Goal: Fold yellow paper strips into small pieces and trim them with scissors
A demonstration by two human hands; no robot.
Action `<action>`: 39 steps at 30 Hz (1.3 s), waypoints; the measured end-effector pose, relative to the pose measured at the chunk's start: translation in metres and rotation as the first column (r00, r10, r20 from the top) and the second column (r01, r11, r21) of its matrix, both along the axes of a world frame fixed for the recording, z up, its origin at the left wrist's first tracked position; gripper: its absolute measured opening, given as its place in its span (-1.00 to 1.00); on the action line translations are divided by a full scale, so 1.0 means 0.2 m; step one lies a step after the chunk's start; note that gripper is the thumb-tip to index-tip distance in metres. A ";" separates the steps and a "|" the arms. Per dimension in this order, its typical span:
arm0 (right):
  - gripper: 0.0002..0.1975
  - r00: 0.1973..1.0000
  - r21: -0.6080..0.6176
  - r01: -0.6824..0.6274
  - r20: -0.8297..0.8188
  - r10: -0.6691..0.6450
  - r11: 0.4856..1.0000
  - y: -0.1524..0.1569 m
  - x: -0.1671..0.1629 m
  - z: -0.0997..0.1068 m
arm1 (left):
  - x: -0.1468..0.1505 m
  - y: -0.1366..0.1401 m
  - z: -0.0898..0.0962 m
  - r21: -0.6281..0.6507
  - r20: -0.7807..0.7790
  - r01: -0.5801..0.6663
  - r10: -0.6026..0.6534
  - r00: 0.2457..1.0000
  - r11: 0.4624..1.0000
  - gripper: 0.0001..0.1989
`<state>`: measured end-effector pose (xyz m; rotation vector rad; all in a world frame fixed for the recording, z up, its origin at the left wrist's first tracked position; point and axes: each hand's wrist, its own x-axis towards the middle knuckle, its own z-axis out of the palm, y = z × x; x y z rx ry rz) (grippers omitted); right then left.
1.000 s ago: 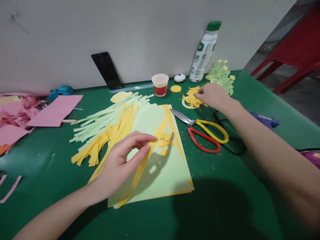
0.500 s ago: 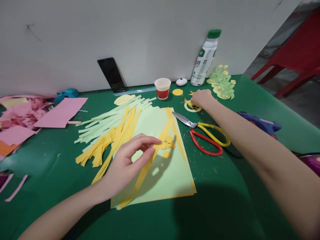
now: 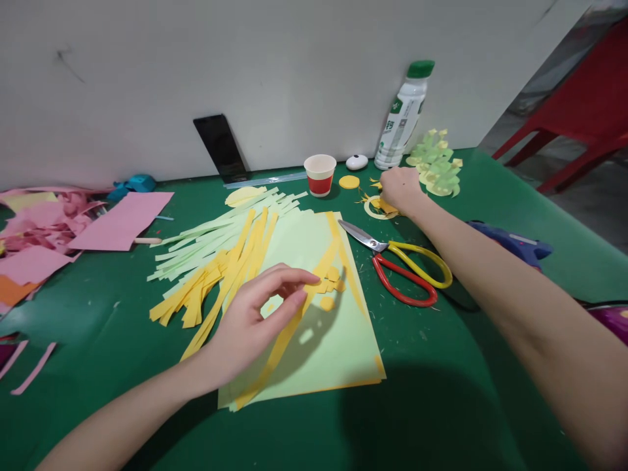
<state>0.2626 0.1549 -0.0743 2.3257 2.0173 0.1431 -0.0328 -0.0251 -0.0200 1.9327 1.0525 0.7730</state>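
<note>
Watching the left hand [image 3: 248, 320] remotely, I see thumb and forefinger slightly parted, holding nothing, above the green paper [image 3: 343, 347]; yellow bits [image 3: 333, 273] lie just past the fingertips. Scissors [image 3: 377, 246] lie farther off, short of the right hand [image 3: 401, 186]. Its fingers curl over yellow scraps [image 3: 388, 206] and a ring [image 3: 369, 210]; I can't tell what they grip. I'd pinch lightly, without dragging the ring.

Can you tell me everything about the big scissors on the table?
The scissors lie flat on the green table. Their silvery blades, metal by the look, seem closed and point toward the far right corner of the pale green paper. A round pivot sits before two big loops, a yellow handle and a red handle. Nobody is holding them. Whether the tip touches the paper is unclear.
</note>
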 end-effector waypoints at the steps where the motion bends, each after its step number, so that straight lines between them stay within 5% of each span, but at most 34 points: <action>1: -0.69 1.000 0.009 -0.003 -0.021 0.003 1.000 -0.01 0.01 0.00 | 0.00 0.00 0.00 -0.004 -0.001 -0.003 0.003 1.000 1.000 -0.82; 16: -0.68 0.984 0.056 0.027 -0.175 -0.017 0.998 -0.03 0.04 0.01 | 0.00 0.00 -0.01 0.001 0.004 -0.005 0.005 1.000 1.000 -0.83; 27: -0.70 0.998 -0.081 -0.048 -0.034 0.046 0.996 -0.04 0.00 0.02 | 0.00 0.00 0.00 -0.013 0.017 0.003 -0.003 1.000 1.000 -0.83; 39: -0.68 0.998 -0.041 -0.026 0.058 0.028 0.999 -0.01 0.00 0.00 | 0.00 0.00 0.00 -0.041 0.021 -0.008 0.009 1.000 0.999 -0.83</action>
